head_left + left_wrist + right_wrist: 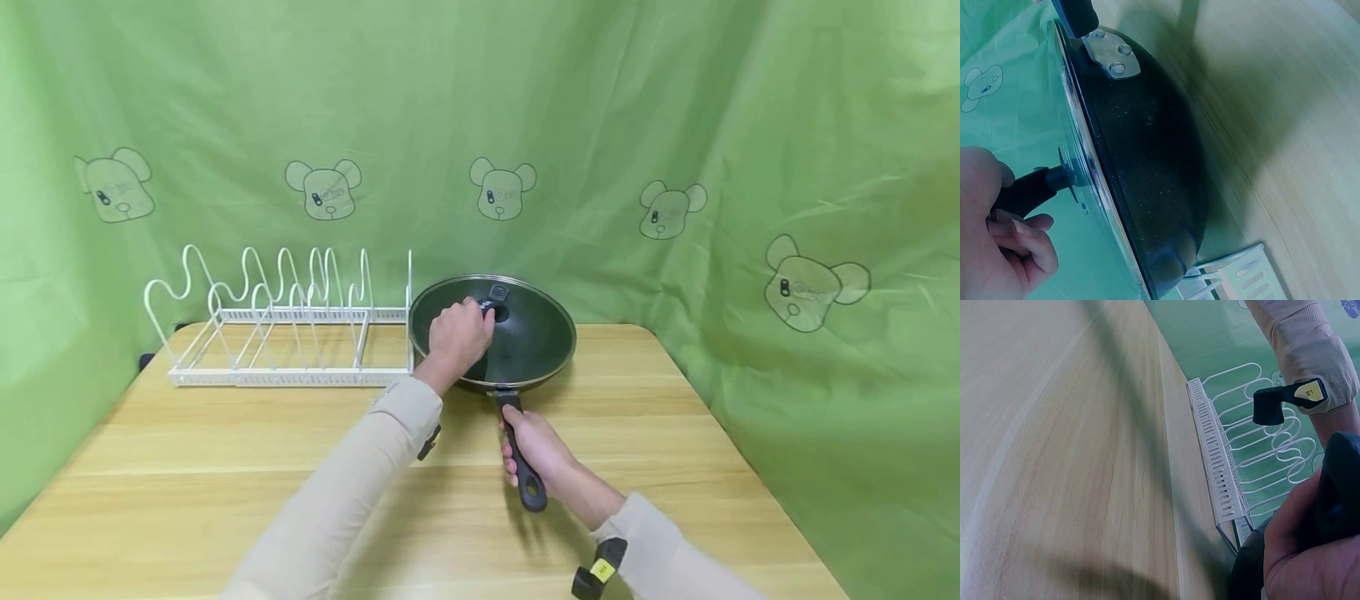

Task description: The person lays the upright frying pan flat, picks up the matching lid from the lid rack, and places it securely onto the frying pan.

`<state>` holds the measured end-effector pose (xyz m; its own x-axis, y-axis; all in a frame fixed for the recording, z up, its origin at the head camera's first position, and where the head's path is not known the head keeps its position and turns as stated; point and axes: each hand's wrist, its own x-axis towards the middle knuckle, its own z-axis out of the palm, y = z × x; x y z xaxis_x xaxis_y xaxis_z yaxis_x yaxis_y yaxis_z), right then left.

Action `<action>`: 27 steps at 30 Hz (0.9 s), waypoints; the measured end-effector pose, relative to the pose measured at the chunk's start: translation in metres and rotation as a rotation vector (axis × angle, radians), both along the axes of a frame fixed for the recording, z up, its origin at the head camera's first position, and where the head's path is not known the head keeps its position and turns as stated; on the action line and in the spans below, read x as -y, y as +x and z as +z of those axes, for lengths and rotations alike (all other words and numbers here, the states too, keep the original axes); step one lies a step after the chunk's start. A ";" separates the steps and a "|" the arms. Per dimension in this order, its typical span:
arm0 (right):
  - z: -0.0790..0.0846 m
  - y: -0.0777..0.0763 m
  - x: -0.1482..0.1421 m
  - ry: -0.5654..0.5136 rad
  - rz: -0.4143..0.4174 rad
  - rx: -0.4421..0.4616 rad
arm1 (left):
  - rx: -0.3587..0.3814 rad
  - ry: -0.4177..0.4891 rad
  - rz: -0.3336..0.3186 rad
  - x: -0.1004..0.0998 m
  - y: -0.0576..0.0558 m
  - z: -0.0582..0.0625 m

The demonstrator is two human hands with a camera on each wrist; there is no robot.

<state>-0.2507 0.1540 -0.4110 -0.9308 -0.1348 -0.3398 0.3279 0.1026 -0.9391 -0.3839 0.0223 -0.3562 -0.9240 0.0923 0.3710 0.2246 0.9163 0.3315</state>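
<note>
A dark wok (1154,150) with a long black handle (532,493) is toward the back of the table, right beside the rack. Over it lies a glass lid (536,337) with a metal rim. My left hand (459,340) grips the lid's black knob (1025,192), its fingers curled underneath in the left wrist view. Lower down, my right hand (542,450) holds the wok handle, thumb along the top. The lid appears seated on the wok's rim. Whether the wok's base touches the table I cannot tell.
A white wire pan rack (288,379) with wavy dividers stands at the back left, its right end close against the wok. Green curtain (600,100) with mouse-like drawings hangs behind and at both sides of the wooden table (225,467).
</note>
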 end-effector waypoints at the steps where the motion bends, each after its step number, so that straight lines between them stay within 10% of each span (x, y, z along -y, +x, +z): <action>1: 0.000 0.000 0.000 0.001 -0.001 0.000 | 0.000 -0.001 -0.001 0.000 0.000 0.000; 16: -0.001 -0.002 -0.003 0.007 -0.009 0.003 | -0.021 -0.009 0.000 -0.003 0.000 -0.002; 27: -0.001 -0.001 -0.004 0.007 -0.006 0.024 | 0.192 0.183 -0.115 0.029 0.017 -0.004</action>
<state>-0.2519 0.1582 -0.4119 -0.9231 -0.1268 -0.3631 0.3512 0.1072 -0.9301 -0.3666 -0.0068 -0.3603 -0.9662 0.1482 0.2109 0.2411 0.8096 0.5353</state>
